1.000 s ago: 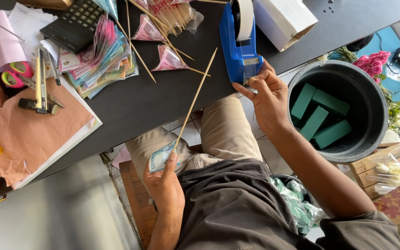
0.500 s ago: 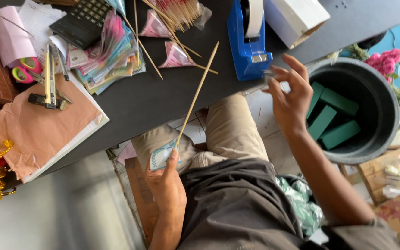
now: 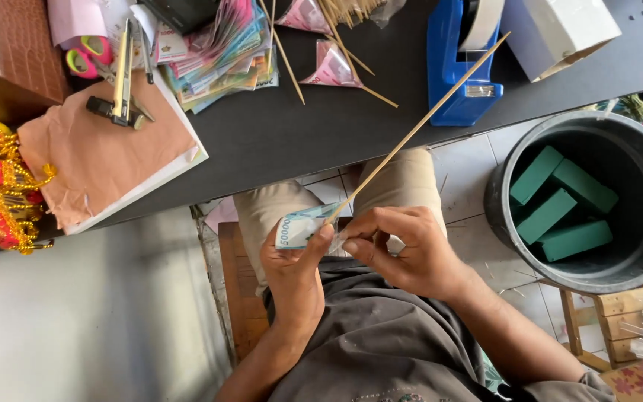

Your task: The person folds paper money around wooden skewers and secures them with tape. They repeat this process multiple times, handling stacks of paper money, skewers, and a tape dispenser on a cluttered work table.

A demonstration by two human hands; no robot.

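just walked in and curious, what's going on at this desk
A person sits at a black table and holds a folded banknote against the lower end of a long thin wooden stick. The left hand grips the note, and the right hand pinches at the spot where note and stick meet. A blue tape dispenser stands on the table, and a bucket holding green foam blocks sits to the right.

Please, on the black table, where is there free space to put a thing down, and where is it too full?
The black table is bare in its middle, between the brown paper sheet and the blue tape dispenser, below the pile of banknotes. A second bare strip lies right of the white box. The far edge is crowded with skewers and folded notes.
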